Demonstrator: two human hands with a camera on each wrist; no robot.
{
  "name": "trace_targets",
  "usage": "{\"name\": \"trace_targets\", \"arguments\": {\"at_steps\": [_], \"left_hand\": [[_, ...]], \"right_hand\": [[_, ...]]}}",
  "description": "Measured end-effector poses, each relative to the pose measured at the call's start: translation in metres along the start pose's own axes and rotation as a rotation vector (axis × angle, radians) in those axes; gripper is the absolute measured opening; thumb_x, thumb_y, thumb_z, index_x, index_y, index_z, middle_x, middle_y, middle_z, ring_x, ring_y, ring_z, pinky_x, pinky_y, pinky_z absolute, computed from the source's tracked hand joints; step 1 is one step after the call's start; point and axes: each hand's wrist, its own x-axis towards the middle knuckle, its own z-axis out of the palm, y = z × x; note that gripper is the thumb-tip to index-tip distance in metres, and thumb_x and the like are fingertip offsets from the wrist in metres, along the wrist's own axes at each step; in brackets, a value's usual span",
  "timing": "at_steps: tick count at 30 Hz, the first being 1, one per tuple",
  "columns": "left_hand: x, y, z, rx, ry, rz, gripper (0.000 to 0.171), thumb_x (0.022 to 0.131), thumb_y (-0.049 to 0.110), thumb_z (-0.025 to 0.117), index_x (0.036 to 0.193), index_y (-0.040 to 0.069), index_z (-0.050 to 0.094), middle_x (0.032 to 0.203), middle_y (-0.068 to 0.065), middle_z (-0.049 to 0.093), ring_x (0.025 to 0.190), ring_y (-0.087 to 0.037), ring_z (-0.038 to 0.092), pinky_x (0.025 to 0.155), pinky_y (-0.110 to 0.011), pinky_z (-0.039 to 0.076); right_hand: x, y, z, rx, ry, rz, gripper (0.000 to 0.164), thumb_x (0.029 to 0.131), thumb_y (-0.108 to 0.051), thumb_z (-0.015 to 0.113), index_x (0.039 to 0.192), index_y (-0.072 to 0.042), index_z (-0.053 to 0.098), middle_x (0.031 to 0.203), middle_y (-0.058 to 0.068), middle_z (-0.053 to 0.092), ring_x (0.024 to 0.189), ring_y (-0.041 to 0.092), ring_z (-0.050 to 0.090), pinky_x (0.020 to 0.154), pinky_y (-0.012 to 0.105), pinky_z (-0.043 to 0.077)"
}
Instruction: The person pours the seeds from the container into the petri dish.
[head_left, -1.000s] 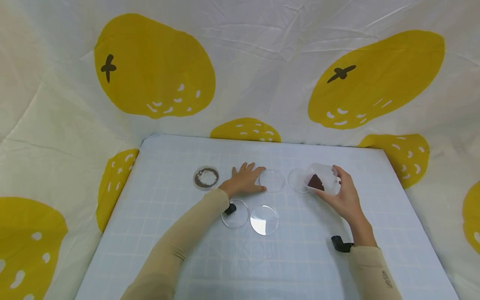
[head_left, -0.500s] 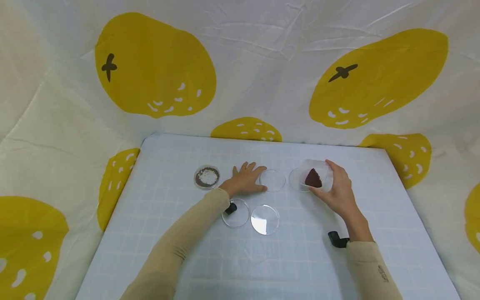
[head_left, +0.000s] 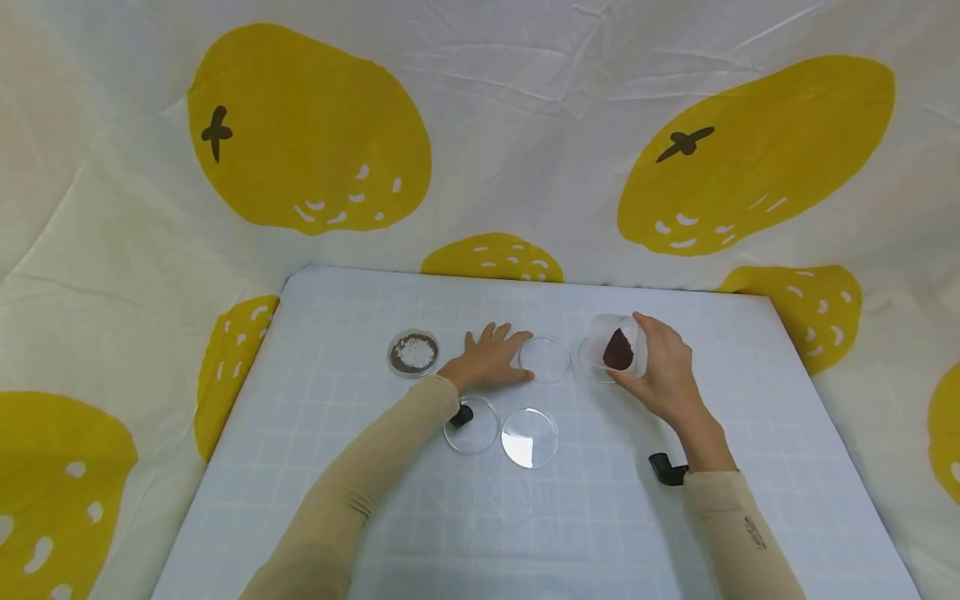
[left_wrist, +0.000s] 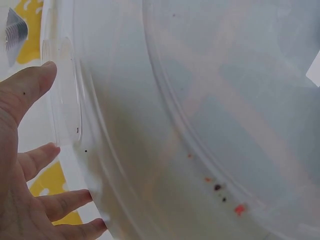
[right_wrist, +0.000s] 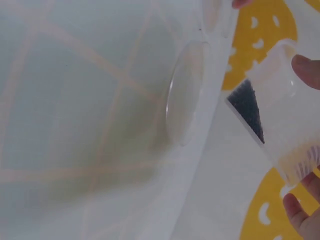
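Note:
In the head view my right hand [head_left: 663, 367] grips a translucent plastic cup [head_left: 634, 332] and tips it toward the left. Dark reddish-brown grains [head_left: 618, 350] are gathered inside it. The cup hangs over a clear petri dish [head_left: 586, 367], partly hiding it. In the right wrist view, fingertips and thumb press the sides of the cup [right_wrist: 285, 100], above and apart from the dish [right_wrist: 187, 95]. My left hand [head_left: 487, 360] rests with fingers spread at the left edge of another clear dish [head_left: 545, 361]; its thumb and index fingertip are right at the rim.
A petri dish [head_left: 390, 358] with dark grains topped by white granules [head_left: 414, 352] stands at the left. Two more clear dishes, one [head_left: 483, 435] partly under the left wrist's black camera [head_left: 461, 417] and one [head_left: 527, 437] beside it, lie nearer on the checked tablecloth [head_left: 570, 525].
My right hand has moved left with the cup, bringing it farther over the dish, and the grains have shifted inside it. The left hand has stayed in place.

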Motion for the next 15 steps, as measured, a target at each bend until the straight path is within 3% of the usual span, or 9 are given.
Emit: {"name": "trace_targets", "arguments": {"at_steps": [9,15], "left_hand": [[-0.002,0.001,0.000,-0.009,0.003,0.003,0.078,0.078,0.065,0.055,0.143,0.035,0.025,0.150,-0.009,0.018,0.135,-0.039,0.008,0.097,-0.069,0.006],[-0.002,0.000,0.001,-0.004,-0.001,0.000,0.078,0.078,0.066,0.055,0.143,0.037,0.024,0.150,-0.008,0.017,0.136,-0.037,0.008,0.098,-0.069,0.006]], "right_hand": [[0.005,-0.001,0.006,-0.025,0.017,-0.112,0.098,0.057,-0.025,0.088,0.137,-0.004,0.035,0.130,0.018,0.042,0.120,0.037,0.036,0.091,0.057,0.029],[0.010,-0.007,0.011,-0.030,0.003,-0.143,0.099,0.057,-0.026,0.088,0.138,-0.005,0.034,0.130,0.017,0.042,0.120,0.037,0.036,0.094,0.056,0.030]]}}
